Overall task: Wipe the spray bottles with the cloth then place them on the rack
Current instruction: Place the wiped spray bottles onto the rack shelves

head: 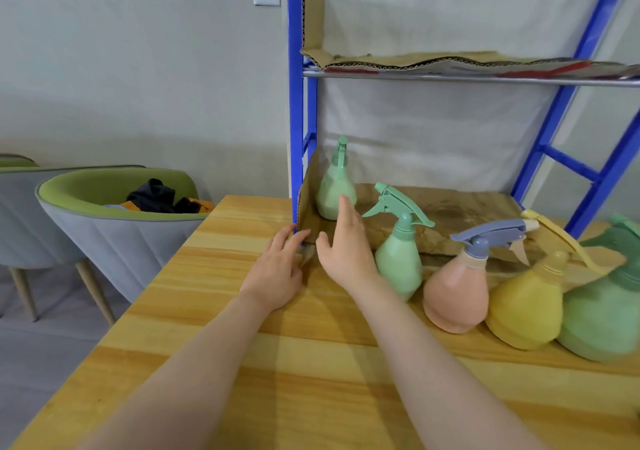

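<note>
The large green bottle [602, 314] at my far right is blurred and cut off by the frame edge. My right hand [346, 245] hides the lower part of the bottle on the rack [335, 186]; I cannot see any cloth.

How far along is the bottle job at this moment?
Done: one light green bottle stands on the rack's cardboard-lined shelf. In hand: nothing; left hand and right hand are open beside it. Left: four bottles on the table, including the pink bottle. No cloth visible.
</note>
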